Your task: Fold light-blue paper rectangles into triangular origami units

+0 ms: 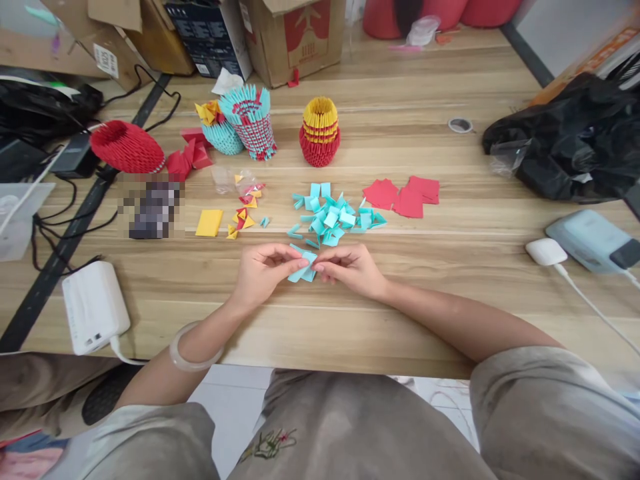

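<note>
Between my two hands, near the table's front edge, is a light blue piece of folded paper point(303, 265). My left hand point(265, 270) pinches it from the left with thumb and forefinger. From the right, the fingertips of my right hand point(350, 267) close on its other side. Other blue paper lies under or behind it; which sheet each hand grips is partly hidden. Just beyond my fingers spreads a loose heap of folded blue paper pieces point(333, 217). Red paper slips point(423, 193) lie right of the heap. Left of it are yellow and red folded pieces point(243, 219) and a yellow paper stack point(209, 223).
Farther back stand a red-and-yellow paper vase point(320, 133), a blue-and-red paper vase point(253, 127) and a tilted red one point(127, 147). Cardboard boxes point(265, 50) line the back. A white power device point(95, 307) sits left; a black bag point(565, 140) and charger point(546, 251) are right.
</note>
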`<state>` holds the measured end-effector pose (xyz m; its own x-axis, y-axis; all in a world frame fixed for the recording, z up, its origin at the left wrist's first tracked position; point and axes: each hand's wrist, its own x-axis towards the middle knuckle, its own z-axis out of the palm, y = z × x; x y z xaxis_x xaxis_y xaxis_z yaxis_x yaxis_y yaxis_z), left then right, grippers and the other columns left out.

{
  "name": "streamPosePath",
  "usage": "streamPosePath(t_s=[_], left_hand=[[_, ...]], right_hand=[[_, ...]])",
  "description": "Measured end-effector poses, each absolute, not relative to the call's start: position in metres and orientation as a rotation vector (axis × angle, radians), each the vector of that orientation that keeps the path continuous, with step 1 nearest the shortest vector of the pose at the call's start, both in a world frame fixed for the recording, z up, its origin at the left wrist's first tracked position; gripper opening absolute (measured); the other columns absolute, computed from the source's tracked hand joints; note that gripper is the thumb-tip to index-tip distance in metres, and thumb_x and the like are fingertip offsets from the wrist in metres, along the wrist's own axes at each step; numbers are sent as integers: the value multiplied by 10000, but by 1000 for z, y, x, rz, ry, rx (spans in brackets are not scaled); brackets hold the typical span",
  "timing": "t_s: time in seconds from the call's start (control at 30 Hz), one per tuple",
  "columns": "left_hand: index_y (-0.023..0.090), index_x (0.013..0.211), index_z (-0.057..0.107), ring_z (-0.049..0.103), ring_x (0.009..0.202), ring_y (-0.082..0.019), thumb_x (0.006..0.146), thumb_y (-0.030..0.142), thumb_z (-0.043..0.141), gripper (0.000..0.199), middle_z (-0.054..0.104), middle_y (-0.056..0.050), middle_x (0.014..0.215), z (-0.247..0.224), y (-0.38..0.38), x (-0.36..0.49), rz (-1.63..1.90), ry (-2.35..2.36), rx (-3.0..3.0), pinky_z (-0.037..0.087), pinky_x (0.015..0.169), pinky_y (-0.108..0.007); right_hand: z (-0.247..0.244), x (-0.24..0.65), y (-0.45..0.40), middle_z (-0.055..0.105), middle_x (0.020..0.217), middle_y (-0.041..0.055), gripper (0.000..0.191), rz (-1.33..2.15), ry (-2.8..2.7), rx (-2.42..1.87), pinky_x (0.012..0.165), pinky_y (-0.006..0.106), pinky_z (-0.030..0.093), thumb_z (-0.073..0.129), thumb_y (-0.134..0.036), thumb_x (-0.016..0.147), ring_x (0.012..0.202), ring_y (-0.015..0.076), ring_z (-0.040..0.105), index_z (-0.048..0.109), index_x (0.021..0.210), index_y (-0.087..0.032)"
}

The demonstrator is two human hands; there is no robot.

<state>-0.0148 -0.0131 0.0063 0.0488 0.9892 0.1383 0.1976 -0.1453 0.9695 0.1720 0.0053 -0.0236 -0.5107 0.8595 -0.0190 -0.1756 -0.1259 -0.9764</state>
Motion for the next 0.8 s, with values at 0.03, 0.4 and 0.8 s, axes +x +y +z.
streamPosePath(t_s=[0.03, 0.4, 0.8], left_hand=[[145, 691, 696, 636, 535, -125, 633, 393, 816, 282, 708, -28, 634, 6, -14, -13, 1175, 1255, 1471, 538, 486, -230], [163, 714, 744, 657, 600, -133, 629, 268, 817, 153, 732, -31, 693, 5, -20, -10, 1163, 1307, 1454, 540, 538, -221], [199, 727, 763, 654, 623, -118, 615, 192, 816, 125, 738, -15, 708, 2, -19, -10, 1175, 1317, 1446, 536, 572, -200]], right_hand=[[-23, 172, 5, 644, 596, -4, 224, 1750, -1368, -815, 442, 180, 438, 738, -361, 722, 499, 72, 557, 722, 781, -146], [-17, 172, 5, 609, 516, -12, 263, 1795, -1312, -880, 422, 185, 388, 728, -396, 728, 444, 59, 495, 703, 720, -135], [-21, 171, 7, 620, 531, -11, 258, 1790, -1304, -856, 439, 196, 414, 730, -394, 723, 453, 63, 508, 706, 725, -137]])
